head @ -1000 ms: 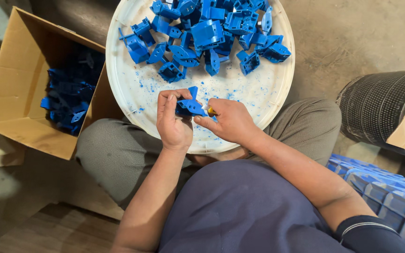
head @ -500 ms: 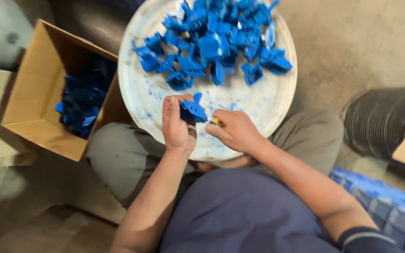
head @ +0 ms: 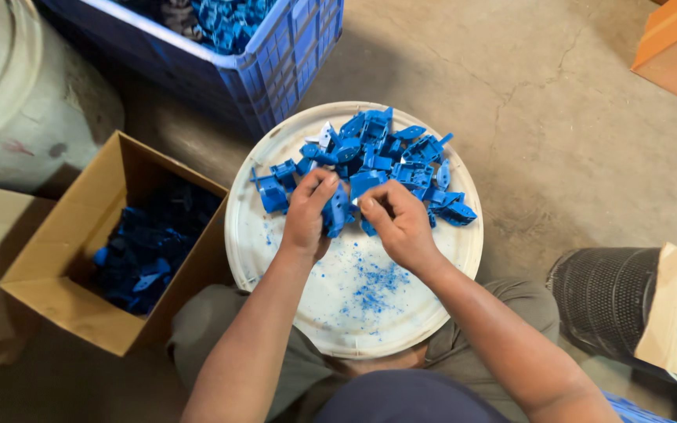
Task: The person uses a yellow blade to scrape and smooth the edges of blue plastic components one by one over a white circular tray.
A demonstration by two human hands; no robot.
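1. Our left hand [head: 307, 215] is closed around a blue plastic part [head: 335, 213], thumb and fingers wrapped on its left side.
2. Our right hand [head: 398, 223] is pinched shut at the same part's right edge; whether it grips a small tool there, we cannot tell.
3. Half a second ago both hands worked nearer our lap; now they sit up against the pile of blue parts [head: 385, 157] just beyond the fingertips (the view has also tipped forward), so we judge the held part to be mid-trim.
4. Below the hands, blue shavings [head: 374, 282] speckle the round white tray [head: 276, 251] resting on our knees.
5. Left of the left hand, a cardboard box [head: 64, 298] holds more blue pieces.
6. Beyond the pile stands a blue crate [head: 291, 55], newly in view.
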